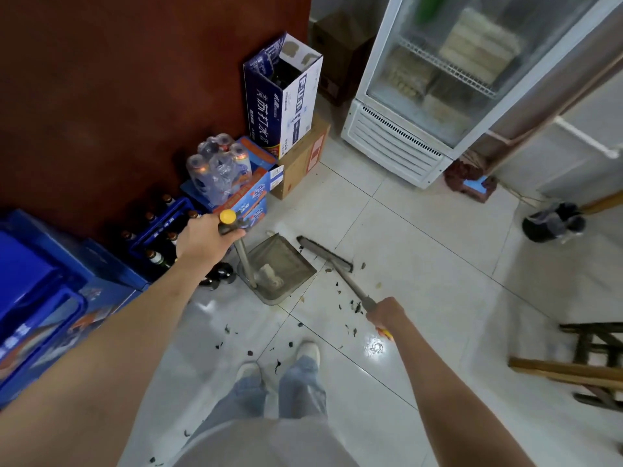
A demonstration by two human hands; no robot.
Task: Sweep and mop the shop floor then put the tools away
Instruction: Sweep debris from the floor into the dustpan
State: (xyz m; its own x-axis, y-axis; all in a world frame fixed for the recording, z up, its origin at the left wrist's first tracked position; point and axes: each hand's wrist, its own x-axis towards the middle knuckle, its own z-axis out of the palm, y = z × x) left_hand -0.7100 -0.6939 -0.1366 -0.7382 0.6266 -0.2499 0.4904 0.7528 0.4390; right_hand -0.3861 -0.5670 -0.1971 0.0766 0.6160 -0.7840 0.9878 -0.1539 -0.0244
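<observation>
My left hand grips the yellow-capped top of the dustpan handle. The grey dustpan stands on the white tiled floor with a pale crumpled scrap inside. My right hand grips the broom handle near its yellow end. The broom's dark head lies on the floor just right of the dustpan's mouth. Dark bits of debris are scattered on the tiles between the broom and my shoes.
Blue crates with bottles and stacked drink cartons line the dark red wall on the left. A glass-door fridge stands at the back. A black bin and wooden stools are on the right.
</observation>
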